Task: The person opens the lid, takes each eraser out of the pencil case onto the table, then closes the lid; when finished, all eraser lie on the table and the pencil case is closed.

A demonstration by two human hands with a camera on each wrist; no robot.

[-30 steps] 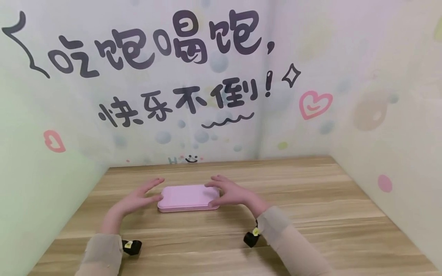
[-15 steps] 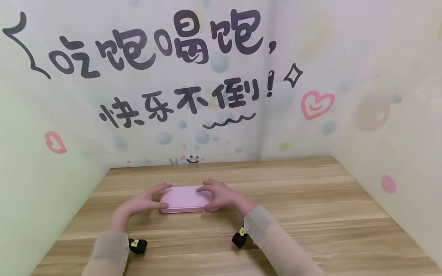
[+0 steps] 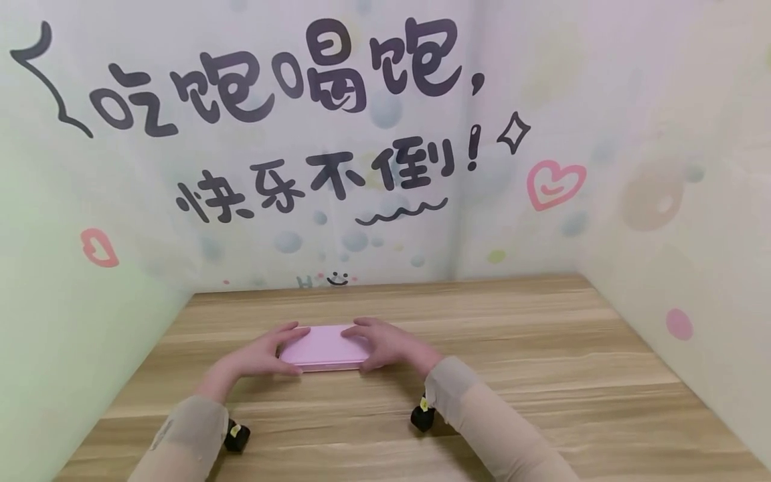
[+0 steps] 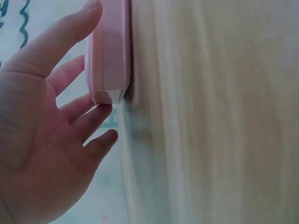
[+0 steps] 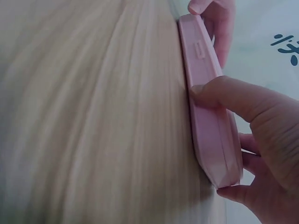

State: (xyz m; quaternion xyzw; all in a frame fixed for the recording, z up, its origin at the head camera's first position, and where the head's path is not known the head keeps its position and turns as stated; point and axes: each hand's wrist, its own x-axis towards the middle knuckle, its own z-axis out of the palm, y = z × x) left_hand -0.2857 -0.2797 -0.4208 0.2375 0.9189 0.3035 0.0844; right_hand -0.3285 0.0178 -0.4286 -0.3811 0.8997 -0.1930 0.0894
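A pink flat case (image 3: pixel 325 347) with rounded corners lies lengthwise across the wooden table, its lid down. My left hand (image 3: pixel 259 355) holds its left end, the thumb along the front edge and the fingers reaching over the back. On the other end, my right hand (image 3: pixel 388 345) grips with the thumb against the front side and fingers spread around the far corner. In the right wrist view the case's front side (image 5: pixel 208 116) shows a small raised tab. The left wrist view shows the left end of the case (image 4: pixel 110 70) between thumb and fingers.
The wood-grain table (image 3: pixel 512 361) runs back to a white printed wall sheet (image 3: pixel 385 254) with large dark lettering. Pale side panels (image 3: pixel 693 254) border it left and right. A small black camera (image 3: pixel 423 416) sits at the right wrist, another camera (image 3: pixel 237 436) at the left.
My left hand has moved right onto the case's left end, its thumb coming to the front edge. My right hand has shifted slightly left and closed in on its end.
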